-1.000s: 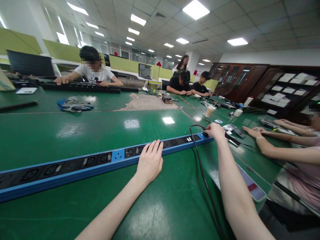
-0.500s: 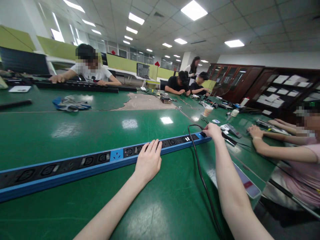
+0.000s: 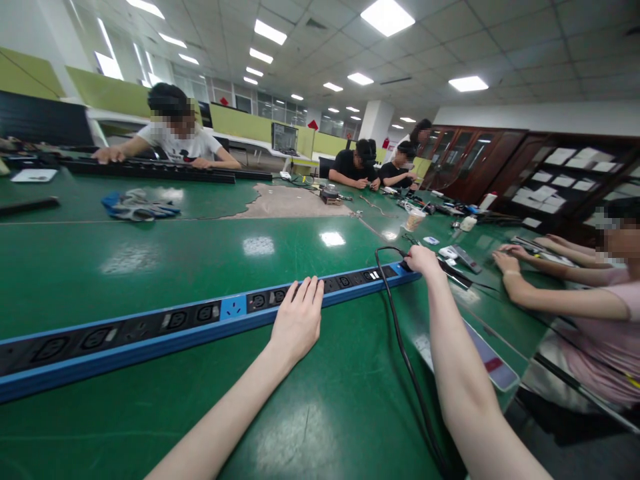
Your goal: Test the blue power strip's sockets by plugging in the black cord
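A long blue and black power strip (image 3: 175, 319) lies slantwise over the green table, from the near left to the middle right. My left hand (image 3: 300, 313) rests flat across its middle, fingers stretched out over the sockets; its thumb is hidden. At the strip's right end, my right hand (image 3: 423, 259) is closed round a black plug (image 3: 406, 265), mostly covered by the fingers. The plug is at the end socket; how deep it sits I cannot tell. From it a black power cord (image 3: 395, 313) loops up and runs down toward me, beside my right forearm.
Right of my forearm lies a phone (image 3: 493, 363). Work gloves (image 3: 140, 205) are at the far left, and a drink cup (image 3: 414, 219) stands at the back right. A co-worker's hands (image 3: 506, 259) rest at the right edge; other people sit across the table (image 3: 210, 243).
My hands, the strip and the cord keep nearly the same places. In the background, a standing person has shifted to the right.
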### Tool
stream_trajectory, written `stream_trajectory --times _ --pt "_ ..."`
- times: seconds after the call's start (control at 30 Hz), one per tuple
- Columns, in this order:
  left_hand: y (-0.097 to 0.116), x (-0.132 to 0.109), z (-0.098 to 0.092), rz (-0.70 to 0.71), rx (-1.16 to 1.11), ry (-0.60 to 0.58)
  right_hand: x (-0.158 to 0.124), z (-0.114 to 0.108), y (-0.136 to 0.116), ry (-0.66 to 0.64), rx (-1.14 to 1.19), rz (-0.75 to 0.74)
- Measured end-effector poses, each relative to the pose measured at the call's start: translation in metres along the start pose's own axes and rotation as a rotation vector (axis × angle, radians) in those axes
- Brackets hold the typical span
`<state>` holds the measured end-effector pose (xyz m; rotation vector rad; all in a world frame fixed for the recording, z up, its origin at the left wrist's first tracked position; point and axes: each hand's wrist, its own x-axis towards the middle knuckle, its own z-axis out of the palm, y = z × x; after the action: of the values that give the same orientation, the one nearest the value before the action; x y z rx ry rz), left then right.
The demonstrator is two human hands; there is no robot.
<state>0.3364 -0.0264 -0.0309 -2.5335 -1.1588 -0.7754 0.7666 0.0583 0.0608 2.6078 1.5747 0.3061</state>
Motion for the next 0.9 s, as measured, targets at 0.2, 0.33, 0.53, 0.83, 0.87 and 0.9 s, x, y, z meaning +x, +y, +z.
stream_trajectory --times 0.2,0.33,0.53,0.83,0.87,0.9 --pt "0.000 0.000 0.001 -0.004 0.013 -0.004 0.007 -0.001 0.001 -0.057 -0.053 -0.032" --pt "0.000 0.000 0.002 -0.007 0.020 -0.007 0.007 0.001 0.001 -0.032 -0.044 -0.019" --pt "0.001 -0.001 0.001 -0.018 0.028 -0.019 0.007 0.004 0.002 -0.003 -0.045 0.002" --pt "0.000 -0.002 0.003 -0.016 0.028 -0.038 0.017 0.007 0.013 -0.022 -0.006 -0.034" --pt "0.000 -0.002 0.003 -0.016 0.029 -0.040 0.017 0.009 0.012 0.008 0.021 -0.003" --pt "0.000 -0.002 0.003 -0.016 0.029 -0.041 0.017 0.010 0.011 0.036 0.051 0.028"
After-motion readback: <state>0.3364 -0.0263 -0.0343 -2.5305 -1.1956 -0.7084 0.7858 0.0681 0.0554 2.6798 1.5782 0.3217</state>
